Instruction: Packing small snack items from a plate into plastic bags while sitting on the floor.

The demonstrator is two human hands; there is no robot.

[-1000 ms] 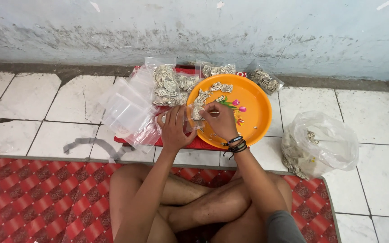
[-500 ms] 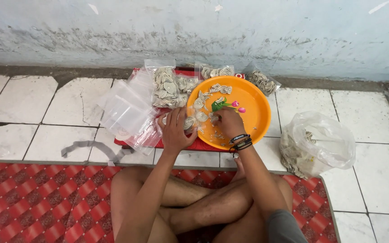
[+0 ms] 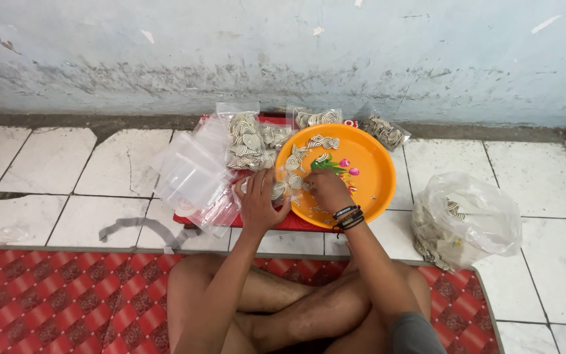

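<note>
Left hand [image 3: 261, 204]: I am reaching forward from my crossed legs, grip closing on a small clear bag [image 3: 282, 190] of spiral pieces at the tray's [image 3: 368, 190] near-left rim. Right hand [image 3: 325, 190]: wrist bent down over the orange tray, fingers pinching at the bag's mouth; whether a piece is pinched, I cannot tell. Empty bags [image 3: 191, 174] are lying left; filled packs [image 3: 250, 141] behind; big sack [image 3: 470, 219] right.
</note>
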